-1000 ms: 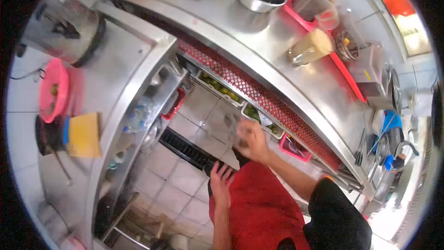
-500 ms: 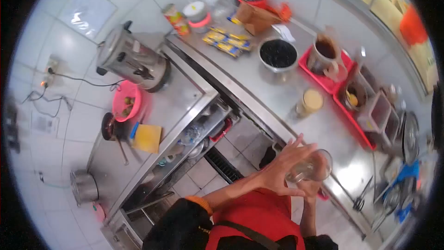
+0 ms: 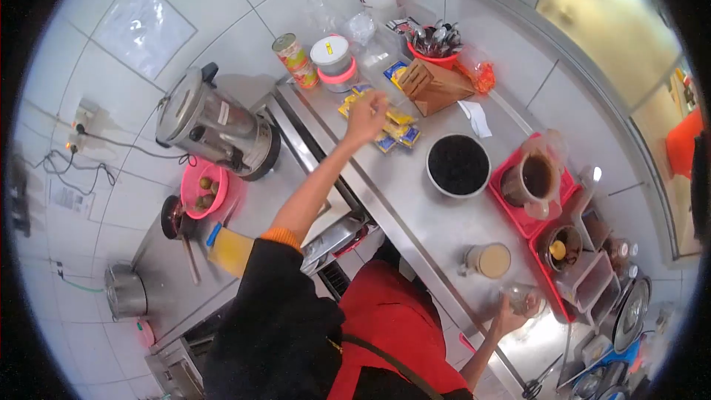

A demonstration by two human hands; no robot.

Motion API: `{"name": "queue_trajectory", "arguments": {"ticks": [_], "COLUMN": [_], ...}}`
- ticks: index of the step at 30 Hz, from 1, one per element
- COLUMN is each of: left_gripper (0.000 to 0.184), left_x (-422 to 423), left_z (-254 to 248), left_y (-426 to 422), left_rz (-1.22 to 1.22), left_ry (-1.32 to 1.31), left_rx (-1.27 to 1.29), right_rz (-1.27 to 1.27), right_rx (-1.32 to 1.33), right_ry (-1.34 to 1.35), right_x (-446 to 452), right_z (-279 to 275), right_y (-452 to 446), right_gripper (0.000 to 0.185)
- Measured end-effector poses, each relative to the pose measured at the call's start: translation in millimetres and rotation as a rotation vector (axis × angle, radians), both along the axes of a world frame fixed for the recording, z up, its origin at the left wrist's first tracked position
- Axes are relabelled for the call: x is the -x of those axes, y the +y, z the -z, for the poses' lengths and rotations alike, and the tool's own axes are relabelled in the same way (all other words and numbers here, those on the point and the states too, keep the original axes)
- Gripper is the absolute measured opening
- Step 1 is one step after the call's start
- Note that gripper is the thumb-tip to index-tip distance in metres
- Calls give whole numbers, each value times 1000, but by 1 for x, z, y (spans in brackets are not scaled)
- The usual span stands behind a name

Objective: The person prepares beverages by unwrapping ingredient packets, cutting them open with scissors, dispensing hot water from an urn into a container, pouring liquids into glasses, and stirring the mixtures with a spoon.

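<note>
Starting at the left, a large lidded appliance (image 3: 215, 126) stands on the left counter (image 3: 255, 215), with a pink bowl (image 3: 189, 191) of round fruit just below it in view. A can (image 3: 298, 63) and a white-lidded tub (image 3: 333, 59) stand beyond the left hand (image 3: 365, 120). That hand is over the yellow-and-blue packets (image 3: 402, 132), which lie flat on the right counter (image 3: 437, 226). Its fingers are bent and close together; whether they pinch a packet cannot be told. The packets overlap in a loose group, long axis running from upper left to lower right in view; the hand covers part of them. The cardboard box (image 3: 435, 89) stands close on their right side, blocking that side. Further right are the metal bowl (image 3: 461, 195) of dark contents and the filled glass (image 3: 491, 260), upright. The right hand (image 3: 505, 320) holds the clear glass (image 3: 524, 299) near the filled glass, fingers curled round it. The clear glass is tilted, its long axis roughly left to right in view; which end is the mouth cannot be told. Red trays (image 3: 511, 216) with a pitcher (image 3: 518, 187) and containers bound the far right side.
</note>
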State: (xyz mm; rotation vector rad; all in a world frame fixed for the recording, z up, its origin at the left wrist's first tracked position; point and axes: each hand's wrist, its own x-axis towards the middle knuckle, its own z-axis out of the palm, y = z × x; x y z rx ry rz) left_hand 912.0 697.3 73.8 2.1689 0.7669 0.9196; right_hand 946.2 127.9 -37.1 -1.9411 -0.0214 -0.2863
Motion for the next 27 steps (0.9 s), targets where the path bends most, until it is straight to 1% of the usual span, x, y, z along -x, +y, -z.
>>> {"name": "queue_trajectory", "arguments": {"ticks": [1, 2, 3, 4, 5, 6, 7, 8, 9, 10, 11, 12, 13, 14, 15, 16, 17, 18, 19, 20, 21, 22, 23, 24, 25, 26, 27], "left_gripper": [23, 24, 24, 26, 29, 29, 33, 38, 41, 41, 40, 39, 39, 34, 29, 29, 31, 33, 33, 29, 27, 27, 25, 24, 19, 19, 19], "left_x": [-16, -33, -49, -64, -77, -90, -103, -114, -123, -133, -141, -148, -152, -154, -156, -160, -166, -170, -172, -171, -169, -168, -167, -164, -158, -155, -154], "left_z": [19, 31, 28, 23, 26, 36, 47, 45, 43, 56, 73, 89, 93, 92, 89, 81, 70, 60, 54, 48, 42, 26, 8, 0, -2, -4, -8], "left_y": [43, 82, 111, 135, 157, 182, 211, 222, 231, 246, 264, 279, 284, 287, 292, 299, 307, 315, 321, 327, 332, 333, 333, 334, 337, 336, 338], "left_rz": [-4, -5, 1, -25, -46, -30, -9, 13, 10, 28, 81, 131, 145, 161, 175, 181, 303, 428, 434, 442, 448, 453, 495, 537, 614, 619, 583], "left_ry": [10, 17, 18, 169, 328, 342, 437, 527, 675, 677, 724, 770, 770, 818, 865, 865, 939, 1012, 1017, 956, 894, 899, 885, 868, 620, 619, 584], "left_rx": [-101, -202, -197, -140, -76, -56, -167, -286, -267, -263, -292, -322, -316, -317, -320, -317, -336, -354, -349, -371, -393, -387, -315, -243, -347, -338, -217], "right_rz": [-10, 0, 41, 83, 172, 263, 353, 446, 547, 647, 662, 749, 741, 730, 733, 764, 795, 797, 772, 746, 788, 788, 801, 814, 763, 764, 656], "right_rx": [-32, -16, 108, 236, 300, 369, 264, 152, 129, 105, 161, 169, 129, 87, 94, 75, 54, 61, 41, 23, 54, 62, 117, 172, 91, 100, 224], "right_ry": [-13, 25, -16, -52, -29, -5, 25, 50, 28, 2, -105, -86, -182, -279, -280, -299, -318, -317, -311, -302, -291, -287, -263, -241, -230, -232, -248], "right_x": [0, 8, 11, 22, 31, 41, 51, 57, 61, 63, 65, 64, 57, 50, 47, 43, 39, 36, 30, 24, 18, 15, 10, 6, 1, 0, -2], "right_z": [25, -6, -4, -2, -10, -22, -33, -42, -52, -60, -69, -79, -98, -112, -117, -120, -127, -135, -151, -164, -175, -181, -187, -193, -203, -205, -206], "right_y": [-14, 0, -1, -9, -8, -9, -11, -12, -13, -16, -16, -17, 0, 17, 16, 12, 15, 19, 32, 44, 55, 62, 66, 70, 80, 81, 82], "right_gripper": [91, 100, 101, 102, 98, 94, 90, 85, 80, 75, 67, 63, 54, 45, 45, 53, 62, 62, 62, 63, 57, 57, 59, 61, 58, 58, 46]}}
